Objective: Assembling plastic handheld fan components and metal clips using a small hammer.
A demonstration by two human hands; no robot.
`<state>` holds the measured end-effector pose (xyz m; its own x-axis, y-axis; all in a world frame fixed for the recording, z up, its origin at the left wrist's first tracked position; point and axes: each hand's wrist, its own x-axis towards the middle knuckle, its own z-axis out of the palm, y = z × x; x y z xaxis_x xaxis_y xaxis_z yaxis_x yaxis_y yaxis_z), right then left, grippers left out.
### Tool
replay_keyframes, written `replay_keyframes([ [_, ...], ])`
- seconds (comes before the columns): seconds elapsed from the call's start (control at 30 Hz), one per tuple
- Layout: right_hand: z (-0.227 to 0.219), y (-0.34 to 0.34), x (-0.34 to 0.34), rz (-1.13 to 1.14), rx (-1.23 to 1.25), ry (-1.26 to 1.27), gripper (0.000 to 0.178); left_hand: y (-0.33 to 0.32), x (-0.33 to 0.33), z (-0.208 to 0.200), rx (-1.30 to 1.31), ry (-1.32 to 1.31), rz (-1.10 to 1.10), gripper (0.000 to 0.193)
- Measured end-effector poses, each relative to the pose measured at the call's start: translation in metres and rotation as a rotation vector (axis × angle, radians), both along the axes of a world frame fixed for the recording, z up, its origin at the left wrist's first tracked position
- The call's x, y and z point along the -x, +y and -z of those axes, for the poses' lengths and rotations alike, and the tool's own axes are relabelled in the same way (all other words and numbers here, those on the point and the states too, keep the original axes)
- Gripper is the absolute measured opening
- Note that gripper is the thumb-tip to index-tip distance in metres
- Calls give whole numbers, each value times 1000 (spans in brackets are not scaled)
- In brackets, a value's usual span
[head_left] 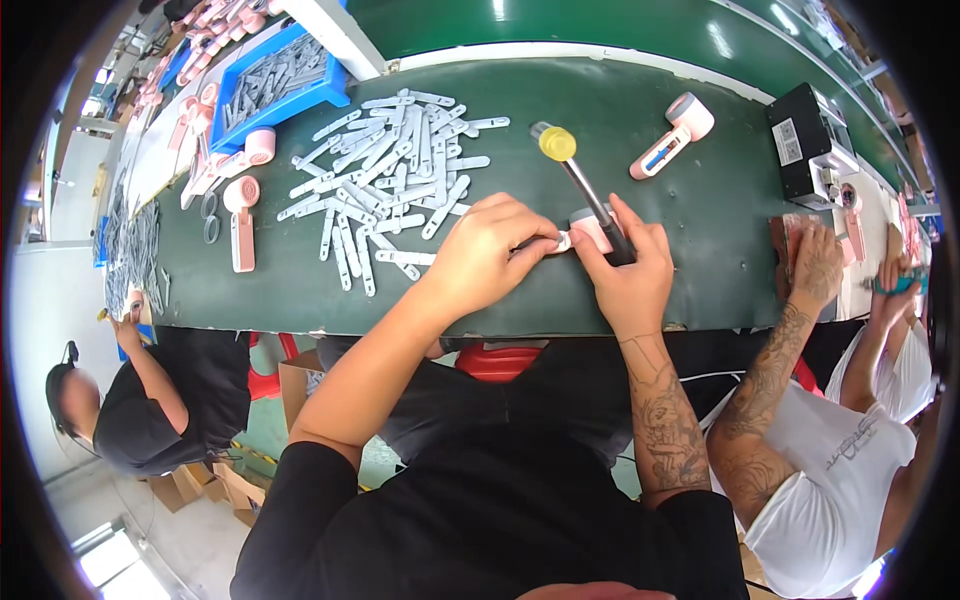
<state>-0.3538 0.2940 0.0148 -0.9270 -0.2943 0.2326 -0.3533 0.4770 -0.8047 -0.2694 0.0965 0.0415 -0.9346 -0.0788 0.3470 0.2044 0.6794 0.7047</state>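
Note:
My right hand (pixel 635 275) is closed round the black grip of a small hammer (pixel 585 187). The hammer has a metal shaft and a yellow head, which points away from me. Under the right fingers lies a pink round-headed device (pixel 588 228), partly hidden by the hand and the grip. My left hand (pixel 490 250) pinches at the device's pale narrow end, right beside the right thumb. Its fingertips hide most of what they hold. Left of my hands spreads a loose pile of light-grey plastic strips (pixel 385 165), some close to the left wrist.
A pink handheld device (pixel 672 140) lies at the far right, another (pixel 242 220) at the left. A blue bin (pixel 280 85) of grey parts stands back left. On the right are a black machine (pixel 810 145) and a co-worker's tattooed arm (pixel 770 370). Another person (pixel 140 390) works at left.

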Motion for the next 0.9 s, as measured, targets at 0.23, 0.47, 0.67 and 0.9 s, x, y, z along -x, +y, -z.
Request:
replay_keyframes([
  [0.23,3,0,-1,12,18,2,64,10,-3,9,-16,0,-50,12],
  [0.47,1,25,-5,-88,48,10,52,11,-5,26,-115,5,-76,12],
  [0.67,-33,97,-44,-184,-236,-158,44,21,-6,30,-109,148,-144,11],
  [0.9,-50,111,-60,-252,-246,-385,48,23,-13,25,77,147,-144,12],
])
